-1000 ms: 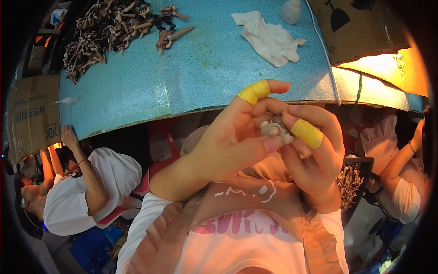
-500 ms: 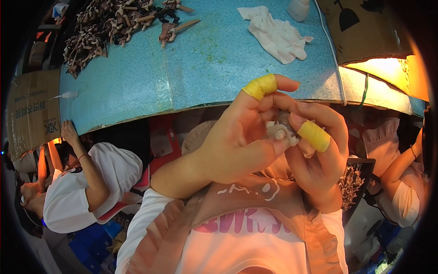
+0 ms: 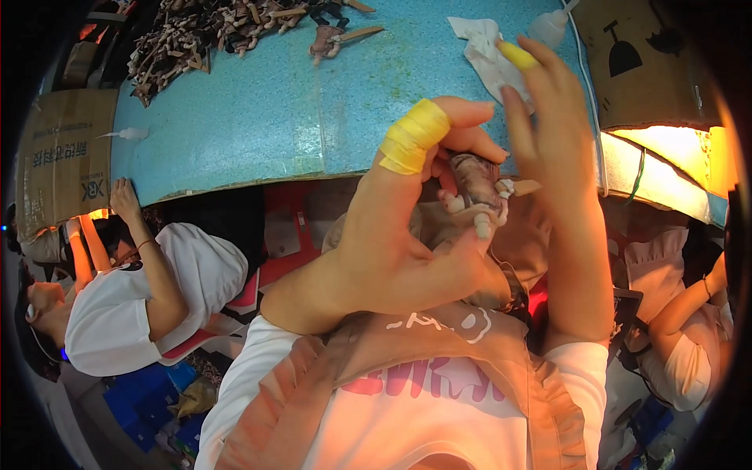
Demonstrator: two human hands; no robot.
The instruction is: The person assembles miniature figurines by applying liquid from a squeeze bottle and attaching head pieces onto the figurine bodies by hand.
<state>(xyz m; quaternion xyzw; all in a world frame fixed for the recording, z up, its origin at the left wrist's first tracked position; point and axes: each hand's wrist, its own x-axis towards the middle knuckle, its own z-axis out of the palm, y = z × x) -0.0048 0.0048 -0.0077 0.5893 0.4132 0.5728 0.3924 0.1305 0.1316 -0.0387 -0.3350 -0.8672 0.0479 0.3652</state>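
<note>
My left hand (image 3: 392, 243), a strip of yellow tape around one finger, is shut on a small brownish-grey toy figure (image 3: 476, 182) with pale limbs. It holds the figure just below the edge of the blue table (image 3: 251, 117). My right hand (image 3: 552, 125) is raised above it with fingers spread and nothing in them. Its yellow-taped fingertip reaches over a crumpled white cloth (image 3: 482, 51) lying on the table. Whether the fingertip touches the cloth I cannot tell.
A pile of small brown figures (image 3: 196, 31) lies at the table's far left, with two loose ones (image 3: 333, 35) beside it. A white bottle (image 3: 547, 27) and a cardboard box (image 3: 642, 63) stand at right, a cardboard sheet (image 3: 59, 157) at left. Other people (image 3: 149, 290) sit on both sides.
My right hand has let go of the figure and moved up over the white cloth. My left hand still holds the figure alone.
</note>
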